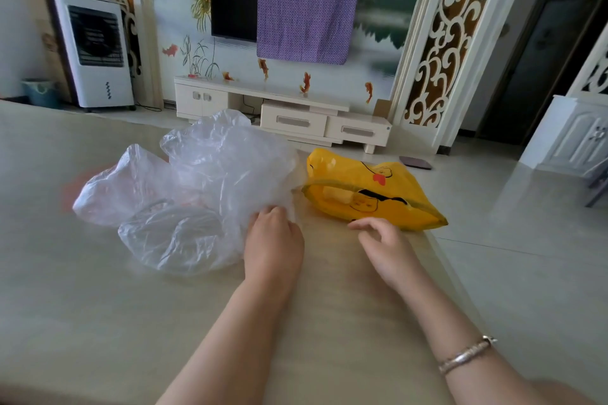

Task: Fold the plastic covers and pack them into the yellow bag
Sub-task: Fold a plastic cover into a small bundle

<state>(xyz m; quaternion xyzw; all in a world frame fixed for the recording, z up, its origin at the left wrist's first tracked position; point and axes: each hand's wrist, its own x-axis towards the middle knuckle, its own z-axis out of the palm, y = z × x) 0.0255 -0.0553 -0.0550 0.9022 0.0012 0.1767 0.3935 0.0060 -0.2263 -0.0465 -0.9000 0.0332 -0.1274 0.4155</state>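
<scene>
The plastic covers (184,187) are piled in a loose, puffy heap on the worktop (82,306), to the left of both hands and just past them. None look folded yet, so the job seems to be at its start. The near edge of the heap is touched by the left hand (273,242). Its fingers are curled down on the plastic, most likely to pull one cover out. If the plastic is really pinched cannot be told. The right hand (383,240) is held apart from it, fingers loose, with nothing in it. The yellow bag (388,204) is laid just past the right hand, its mouth gaping a bit, ready for packing.
</scene>
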